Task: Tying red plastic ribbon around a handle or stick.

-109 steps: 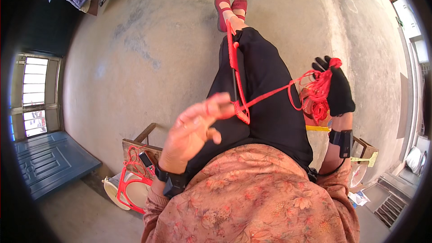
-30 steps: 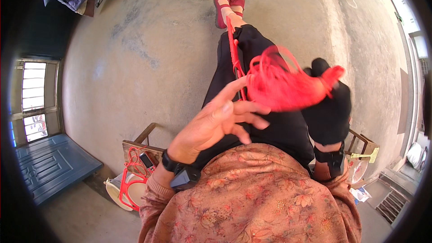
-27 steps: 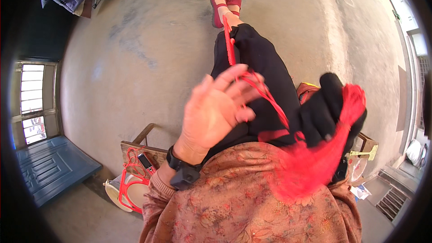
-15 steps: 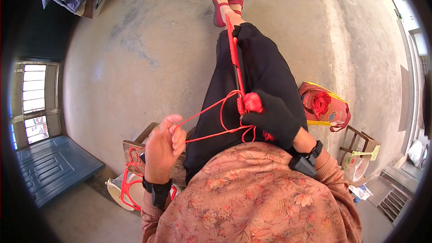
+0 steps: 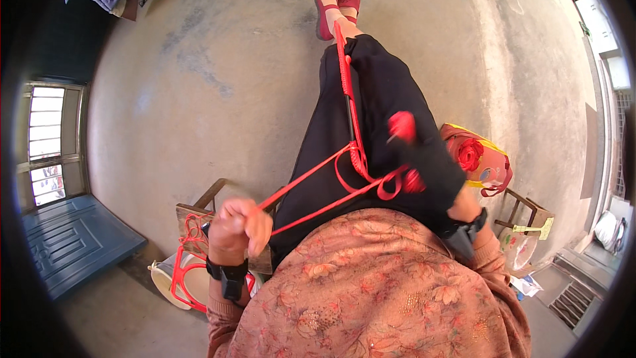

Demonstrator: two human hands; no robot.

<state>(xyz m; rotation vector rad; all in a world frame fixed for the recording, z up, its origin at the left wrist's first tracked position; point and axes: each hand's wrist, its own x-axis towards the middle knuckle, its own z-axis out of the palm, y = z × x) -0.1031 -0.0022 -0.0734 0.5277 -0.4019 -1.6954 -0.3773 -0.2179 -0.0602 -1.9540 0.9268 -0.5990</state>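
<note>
The person sits with both legs stretched out far ahead over the grey concrete floor (image 5: 199, 79). A red cord (image 5: 311, 189) runs across the lap.

The left hand (image 5: 240, 224) is bare. It sits near the body on the left side, closed in a fist, and it grips the end of the red cord. Two strands of cord stretch tight from this fist up and to the right.

The right hand (image 5: 424, 159) wears a black glove. It is over the right thigh, and it looks a bit blurry. Its fingers are curled around loops of the red cord, with a red bit sticking out at the top and another under the palm.

Between the hands, the strands meet a red braided band (image 5: 346, 93). The band lies along the black trousers and runs far away to the red shoes (image 5: 336, 1).

Just right of the gloved hand is a bag (image 5: 480, 159) with a red ball of cord in it. On the near left, below the fist, is a wooden stool (image 5: 199, 207) and a white bowl (image 5: 165, 282) with more red cord.
</note>
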